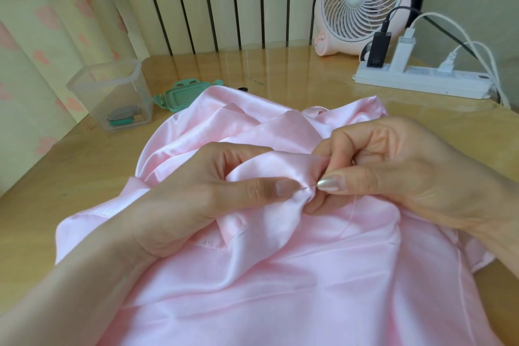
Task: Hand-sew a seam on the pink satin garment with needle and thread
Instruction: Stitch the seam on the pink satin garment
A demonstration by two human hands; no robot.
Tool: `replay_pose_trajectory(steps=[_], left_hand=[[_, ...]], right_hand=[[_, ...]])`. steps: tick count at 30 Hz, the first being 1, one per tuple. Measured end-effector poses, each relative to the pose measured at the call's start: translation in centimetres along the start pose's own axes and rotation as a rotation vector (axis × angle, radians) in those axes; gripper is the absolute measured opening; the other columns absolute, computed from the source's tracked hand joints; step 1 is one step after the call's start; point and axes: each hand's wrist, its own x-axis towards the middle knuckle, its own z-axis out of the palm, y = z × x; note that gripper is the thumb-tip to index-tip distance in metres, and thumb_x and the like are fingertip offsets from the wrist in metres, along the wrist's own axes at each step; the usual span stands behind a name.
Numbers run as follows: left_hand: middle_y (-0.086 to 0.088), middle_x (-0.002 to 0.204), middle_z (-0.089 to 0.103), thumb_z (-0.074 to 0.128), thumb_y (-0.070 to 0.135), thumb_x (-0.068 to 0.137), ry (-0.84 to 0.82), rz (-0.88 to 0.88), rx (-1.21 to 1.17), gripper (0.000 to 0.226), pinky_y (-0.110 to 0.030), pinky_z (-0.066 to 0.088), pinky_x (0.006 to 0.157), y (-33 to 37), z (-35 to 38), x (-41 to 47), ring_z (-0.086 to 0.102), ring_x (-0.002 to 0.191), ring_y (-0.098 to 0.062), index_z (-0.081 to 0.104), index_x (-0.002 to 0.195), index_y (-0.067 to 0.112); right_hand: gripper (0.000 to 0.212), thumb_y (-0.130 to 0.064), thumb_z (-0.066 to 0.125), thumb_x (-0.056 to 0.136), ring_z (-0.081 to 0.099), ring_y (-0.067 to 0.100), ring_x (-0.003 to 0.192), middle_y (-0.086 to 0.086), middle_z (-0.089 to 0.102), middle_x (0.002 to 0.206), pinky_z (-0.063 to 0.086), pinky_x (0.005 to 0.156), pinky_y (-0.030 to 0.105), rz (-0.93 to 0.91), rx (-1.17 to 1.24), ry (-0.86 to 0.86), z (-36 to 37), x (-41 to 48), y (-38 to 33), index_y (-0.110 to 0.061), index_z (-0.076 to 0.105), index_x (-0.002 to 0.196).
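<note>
The pink satin garment [252, 275] lies bunched over the wooden table's near half. My left hand [213, 194] grips a raised fold of it, thumb pressed along the fold's edge. My right hand [379, 168] pinches the same fold from the right, thumb and curled fingers closed round the needle's rear end. Only the thin needle tip [304, 189] shows, poking out of the fabric beside my left thumbnail. A pale pink thread [351, 219] loops down from my right hand across the satin.
A clear plastic box [112, 95] with sewing bits stands at the back left, its green lid [185, 94] beside it. A pink fan [362, 0] and a white power strip [421, 80] with plugs and cables occupy the back right. Bare table [70, 166] shows to the left.
</note>
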Motion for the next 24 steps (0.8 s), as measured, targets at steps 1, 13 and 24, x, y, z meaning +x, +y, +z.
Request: replay_pose_trajectory(steps=[1, 13, 24], left_hand=[[0.014, 0.052, 0.056, 0.059, -0.009, 0.083, -0.002, 0.002, 0.008, 0.016, -0.005, 0.038, 0.048, 0.0, 0.0, 0.0, 0.051, 0.048, 0.006, 0.059, 0.076, 0.006], [0.016, 0.050, 0.055, 0.062, -0.004, 0.083, 0.012, -0.016, 0.003, 0.016, -0.005, 0.038, 0.047, -0.1, 0.0, 0.1, 0.051, 0.047, 0.007, 0.059, 0.074, 0.009], [0.017, 0.045, 0.049, 0.074, 0.031, 0.073, 0.230, 0.053, 0.302, 0.024, -0.006, 0.026, 0.040, -0.5, 0.9, -0.3, 0.041, 0.039, 0.002, 0.060, 0.060, 0.018]], right_hand=[[0.002, -0.011, 0.071, 0.061, 0.071, 0.026, 0.071, 0.016, 0.071, 0.078, 0.057, 0.069, 0.030, 0.000, -0.004, 0.001, 0.0, 0.0, 0.0, -0.012, 0.071, 0.060], [0.006, -0.008, 0.071, 0.059, 0.072, 0.030, 0.072, 0.018, 0.071, 0.078, 0.059, 0.068, 0.034, 0.012, 0.006, 0.002, -0.1, -0.2, -0.1, -0.004, 0.069, 0.063], [0.014, -0.006, 0.071, 0.070, 0.070, 0.012, 0.065, 0.004, 0.071, 0.066, 0.057, 0.066, 0.026, -0.054, -0.433, 0.220, 1.2, -0.1, 0.9, -0.009, 0.061, 0.060]])
